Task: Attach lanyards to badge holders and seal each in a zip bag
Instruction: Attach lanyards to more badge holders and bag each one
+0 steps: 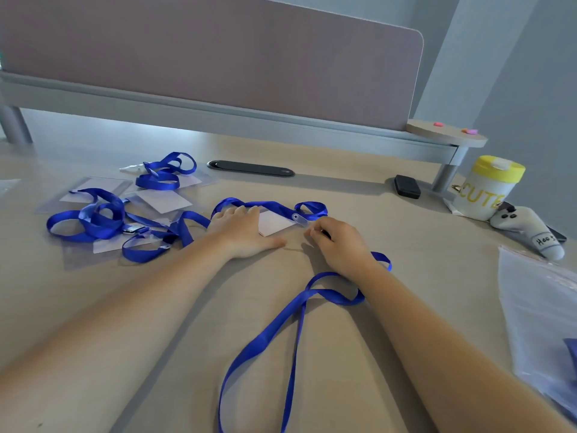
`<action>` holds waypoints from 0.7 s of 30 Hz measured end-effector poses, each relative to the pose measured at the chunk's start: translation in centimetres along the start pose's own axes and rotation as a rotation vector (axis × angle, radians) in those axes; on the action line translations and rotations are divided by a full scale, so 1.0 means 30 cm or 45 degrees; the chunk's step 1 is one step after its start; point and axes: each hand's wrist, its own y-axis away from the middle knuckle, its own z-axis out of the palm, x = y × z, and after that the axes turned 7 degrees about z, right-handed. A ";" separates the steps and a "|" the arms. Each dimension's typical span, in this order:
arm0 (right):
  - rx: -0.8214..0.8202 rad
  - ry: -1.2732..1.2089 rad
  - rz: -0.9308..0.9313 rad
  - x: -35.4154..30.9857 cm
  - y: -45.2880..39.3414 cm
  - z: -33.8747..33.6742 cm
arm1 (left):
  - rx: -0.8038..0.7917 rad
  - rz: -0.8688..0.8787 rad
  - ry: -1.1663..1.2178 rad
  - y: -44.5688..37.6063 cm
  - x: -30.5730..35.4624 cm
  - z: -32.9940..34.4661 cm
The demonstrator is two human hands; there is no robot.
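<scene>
Head view, hands [281, 235] on clear flat badge holder [274, 225], glossy blue ribbon lanyard [281, 317]

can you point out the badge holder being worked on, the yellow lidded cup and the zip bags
badge holder [274, 227], head view, on its white card insert
cup [482, 195], head view, on its white side
zip bags [537, 295], head view, on the clear top sheet

Two hands: left hand [242, 232], right hand [338, 243]. Several blue lanyards [103, 217], uncountable, tangled at nine o'clock. One yellow-lidded cup [487, 185] at two o'clock.
</scene>
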 end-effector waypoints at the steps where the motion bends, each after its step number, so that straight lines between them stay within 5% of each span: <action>1: -0.021 0.019 -0.007 -0.003 -0.015 0.007 | 0.006 0.003 0.014 0.000 -0.004 0.001; 12: 0.010 0.166 0.107 0.002 -0.120 0.034 | -0.005 0.073 0.137 0.034 -0.026 -0.052; 21: 0.225 -0.250 0.063 -0.019 0.029 -0.051 | 0.165 0.206 0.346 0.171 -0.011 -0.092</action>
